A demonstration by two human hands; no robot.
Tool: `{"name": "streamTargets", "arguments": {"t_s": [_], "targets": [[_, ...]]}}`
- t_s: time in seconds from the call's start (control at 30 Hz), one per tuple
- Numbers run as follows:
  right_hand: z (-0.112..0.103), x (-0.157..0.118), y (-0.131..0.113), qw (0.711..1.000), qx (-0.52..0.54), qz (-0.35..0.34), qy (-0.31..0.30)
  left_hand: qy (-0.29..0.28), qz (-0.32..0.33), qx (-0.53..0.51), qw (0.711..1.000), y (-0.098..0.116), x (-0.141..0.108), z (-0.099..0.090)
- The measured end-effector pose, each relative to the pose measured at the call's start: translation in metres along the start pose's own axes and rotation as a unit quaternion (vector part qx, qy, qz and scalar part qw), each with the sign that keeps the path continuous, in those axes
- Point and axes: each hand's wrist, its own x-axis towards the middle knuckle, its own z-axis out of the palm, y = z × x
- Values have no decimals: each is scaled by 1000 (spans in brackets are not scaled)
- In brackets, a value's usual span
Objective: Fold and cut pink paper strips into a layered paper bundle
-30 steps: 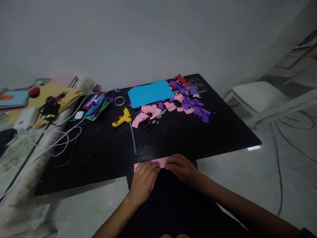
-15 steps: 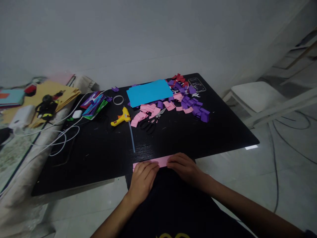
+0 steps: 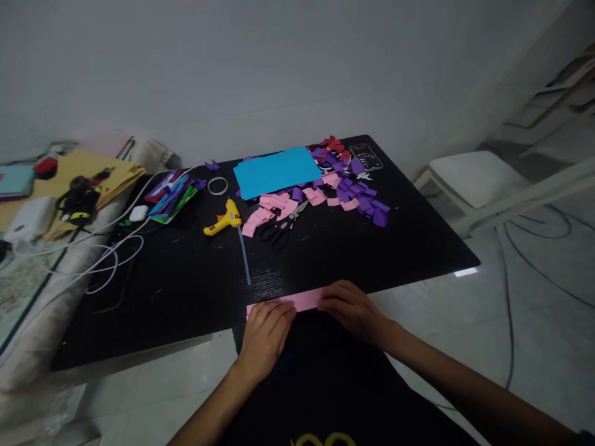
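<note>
A folded pink paper strip (image 3: 307, 300) lies along the near edge of the black table, close against my body. My left hand (image 3: 266, 334) presses on its left part, fingers together and bent over the paper. At the strip's right end, my right hand (image 3: 348, 310) has its fingers closed on the paper, the tips partly hidden. A short pink stretch shows between the two hands. Beyond them lie black-handled scissors (image 3: 282, 228), a yellow glue gun (image 3: 224, 218) with a pale glue stick (image 3: 244, 255), and many cut pink paper pieces (image 3: 258, 219).
Blue sheets (image 3: 276, 171) lie at the back of the black table (image 3: 362, 260), beside purple pieces (image 3: 372, 207) and a phone (image 3: 366, 157). A tape roll (image 3: 217, 186), colored paper scraps (image 3: 174, 198) and a white cable (image 3: 114, 263) are on the left. A white chair (image 3: 467, 176) stands right.
My right hand has shifted slightly to the right along the pink strip. My left hand stays about where it was on the paper. The whole view has moved a little.
</note>
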Motion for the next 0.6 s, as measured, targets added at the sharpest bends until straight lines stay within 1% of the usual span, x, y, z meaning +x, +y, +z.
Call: {"name": "streamTargets", "arguments": {"t_s": [0.3, 0.47, 0.6], "targets": [[0, -1, 0, 998, -59, -17, -20, 1, -1, -1, 1000, 0, 0, 0], [-1, -2, -2, 997, -77, 3, -16, 0, -3, 0, 1000, 0, -1, 0], [-3, -6, 0, 997, -80, 10, 1, 1, -3, 0, 1000, 0, -1, 0]]}}
